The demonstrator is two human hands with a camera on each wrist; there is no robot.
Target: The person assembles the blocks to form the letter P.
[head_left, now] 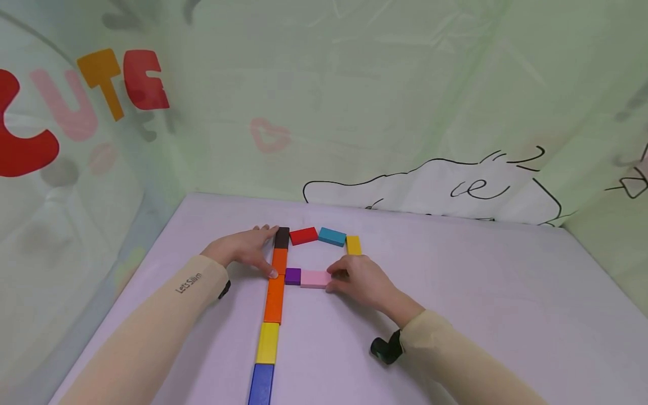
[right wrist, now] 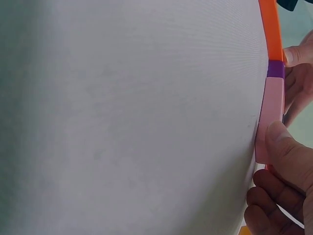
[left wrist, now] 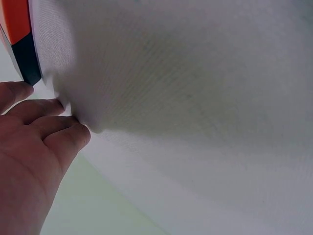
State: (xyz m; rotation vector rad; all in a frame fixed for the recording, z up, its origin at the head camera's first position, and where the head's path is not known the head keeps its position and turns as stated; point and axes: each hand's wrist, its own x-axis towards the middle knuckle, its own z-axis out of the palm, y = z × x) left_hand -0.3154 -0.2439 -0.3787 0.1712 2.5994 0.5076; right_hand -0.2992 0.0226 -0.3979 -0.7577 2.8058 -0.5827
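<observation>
A pink block (head_left: 314,279) lies flat against a small purple block (head_left: 293,276), and my right hand (head_left: 364,281) pinches its right end between thumb and fingers. In the right wrist view the thumb (right wrist: 279,134) presses the pink block's side. My left hand (head_left: 245,250) rests along the column's left side, fingers spread. Its index fingertip touches the black block (head_left: 282,238) at the column's far end, and its thumb lies by the joint between the upper orange block (head_left: 279,261) and the lower orange block (head_left: 274,298).
Red (head_left: 304,235), teal (head_left: 332,236) and yellow (head_left: 353,245) blocks curve rightward from the black one. Nearer me, the column continues with another yellow block (head_left: 267,343) and a blue block (head_left: 261,384). A pale cloth covers the table (head_left: 481,292); printed curtains hang behind.
</observation>
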